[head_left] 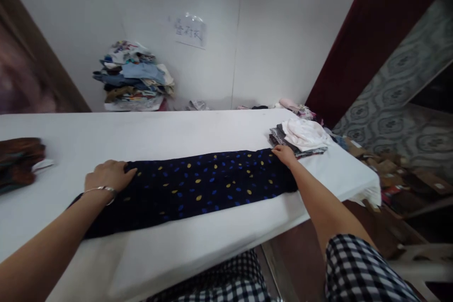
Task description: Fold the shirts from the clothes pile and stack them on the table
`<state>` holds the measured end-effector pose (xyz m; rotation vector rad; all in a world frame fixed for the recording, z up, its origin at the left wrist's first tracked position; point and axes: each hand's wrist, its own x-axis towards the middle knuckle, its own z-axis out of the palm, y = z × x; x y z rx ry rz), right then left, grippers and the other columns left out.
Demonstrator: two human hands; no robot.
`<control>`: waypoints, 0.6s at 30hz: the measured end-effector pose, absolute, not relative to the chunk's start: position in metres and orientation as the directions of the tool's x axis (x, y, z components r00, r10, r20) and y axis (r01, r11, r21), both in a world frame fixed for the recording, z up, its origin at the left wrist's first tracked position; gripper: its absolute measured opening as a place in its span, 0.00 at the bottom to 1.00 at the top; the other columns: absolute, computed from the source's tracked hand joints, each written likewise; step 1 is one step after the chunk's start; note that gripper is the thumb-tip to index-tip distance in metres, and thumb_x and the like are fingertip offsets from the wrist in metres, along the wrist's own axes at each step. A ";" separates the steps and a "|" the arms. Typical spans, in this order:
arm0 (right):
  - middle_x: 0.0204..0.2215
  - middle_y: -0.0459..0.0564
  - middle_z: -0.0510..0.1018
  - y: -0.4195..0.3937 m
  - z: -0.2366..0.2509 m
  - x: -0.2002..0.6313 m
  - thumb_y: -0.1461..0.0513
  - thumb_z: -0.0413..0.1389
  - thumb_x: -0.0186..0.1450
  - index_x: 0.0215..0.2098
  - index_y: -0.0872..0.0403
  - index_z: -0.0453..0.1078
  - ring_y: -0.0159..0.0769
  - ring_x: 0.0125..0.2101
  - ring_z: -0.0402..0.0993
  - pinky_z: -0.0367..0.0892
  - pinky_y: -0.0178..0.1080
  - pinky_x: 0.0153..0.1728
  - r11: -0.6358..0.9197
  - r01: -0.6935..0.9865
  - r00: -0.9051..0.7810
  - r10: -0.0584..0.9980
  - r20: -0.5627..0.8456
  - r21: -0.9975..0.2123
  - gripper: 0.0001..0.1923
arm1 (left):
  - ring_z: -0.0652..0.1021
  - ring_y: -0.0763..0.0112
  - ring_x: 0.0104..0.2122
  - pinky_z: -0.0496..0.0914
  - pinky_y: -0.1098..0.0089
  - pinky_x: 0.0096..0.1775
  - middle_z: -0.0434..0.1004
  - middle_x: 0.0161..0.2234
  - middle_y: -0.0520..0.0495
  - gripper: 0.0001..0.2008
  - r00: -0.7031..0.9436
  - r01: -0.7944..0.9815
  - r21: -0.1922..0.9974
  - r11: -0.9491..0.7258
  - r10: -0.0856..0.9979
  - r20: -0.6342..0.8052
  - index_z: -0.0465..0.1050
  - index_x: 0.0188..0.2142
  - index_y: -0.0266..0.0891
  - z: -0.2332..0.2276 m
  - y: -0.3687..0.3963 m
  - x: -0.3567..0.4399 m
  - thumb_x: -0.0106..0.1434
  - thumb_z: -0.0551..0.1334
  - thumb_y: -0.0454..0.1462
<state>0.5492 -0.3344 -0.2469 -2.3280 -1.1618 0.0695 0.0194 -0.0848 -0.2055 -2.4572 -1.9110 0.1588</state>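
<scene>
A long folded strip of dark navy fabric [208, 181] with blue and yellow leaf-like spots lies across the white-covered table. What kind of garment it is, I cannot make out. Near its left end, my left hand [109, 177], with a silver bangle at the wrist, is closed on the far edge; its fingertips are mostly hidden. My right hand [284, 155] pinches the far right corner between thumb and fingers. Just beyond that hand sits a small stack of folded clothes with a white garment [306, 134] on top.
A tall pile of folded clothes [136, 78] stands against the wall at the back left. A brown patterned garment [21, 163] lies at the left on the white table [212, 127]. Handwritten paper [190, 32] hangs on the wall. Boxes [389, 170] fill the floor at right.
</scene>
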 end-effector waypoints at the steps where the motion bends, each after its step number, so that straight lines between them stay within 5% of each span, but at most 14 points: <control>1: 0.30 0.51 0.81 -0.335 -0.247 0.549 0.58 0.56 0.58 0.30 0.53 0.78 0.41 0.34 0.75 0.66 0.40 0.40 -0.470 0.710 0.635 0.749 0.190 -0.524 0.10 | 0.69 0.46 0.56 0.67 0.52 0.51 0.68 0.59 0.35 0.30 0.307 0.948 -0.081 -0.308 0.951 -0.028 0.70 0.53 0.34 -0.210 -0.082 0.024 0.64 0.45 0.51; 6: 0.34 0.51 0.82 -0.340 -0.247 0.557 0.53 0.52 0.61 0.34 0.55 0.77 0.41 0.38 0.77 0.69 0.41 0.44 -0.309 0.559 0.692 0.685 0.228 -0.770 0.17 | 0.59 0.57 0.64 0.55 0.57 0.62 0.60 0.65 0.38 0.33 0.543 0.837 -0.072 -0.543 0.840 -0.017 0.63 0.60 0.32 -0.237 -0.071 0.061 0.65 0.47 0.51; 10: 0.41 0.53 0.82 -0.343 -0.247 0.567 0.57 0.50 0.63 0.43 0.56 0.76 0.40 0.43 0.77 0.71 0.43 0.44 -0.288 0.425 0.730 0.669 0.138 -0.858 0.18 | 0.57 0.56 0.66 0.52 0.50 0.62 0.57 0.66 0.39 0.33 0.575 0.809 -0.084 -0.581 0.814 -0.084 0.58 0.64 0.35 -0.250 -0.061 0.088 0.65 0.46 0.51; 13: 0.47 0.52 0.80 -0.345 -0.249 0.573 0.63 0.50 0.61 0.50 0.55 0.74 0.40 0.47 0.76 0.69 0.44 0.50 -0.390 0.506 0.701 0.706 0.104 -0.769 0.20 | 0.68 0.52 0.59 0.59 0.53 0.58 0.68 0.60 0.36 0.32 0.586 0.794 -0.083 -0.602 0.795 -0.160 0.64 0.59 0.34 -0.248 -0.051 0.096 0.63 0.47 0.52; 18: 0.57 0.52 0.73 -0.341 -0.244 0.573 0.69 0.49 0.61 0.60 0.54 0.67 0.40 0.57 0.69 0.60 0.40 0.59 -0.538 0.716 0.624 0.779 0.062 -0.444 0.28 | 0.79 0.52 0.43 0.69 0.60 0.44 0.81 0.43 0.41 0.25 0.535 0.836 -0.011 -0.549 0.818 -0.211 0.75 0.42 0.43 -0.243 -0.041 0.087 0.62 0.46 0.52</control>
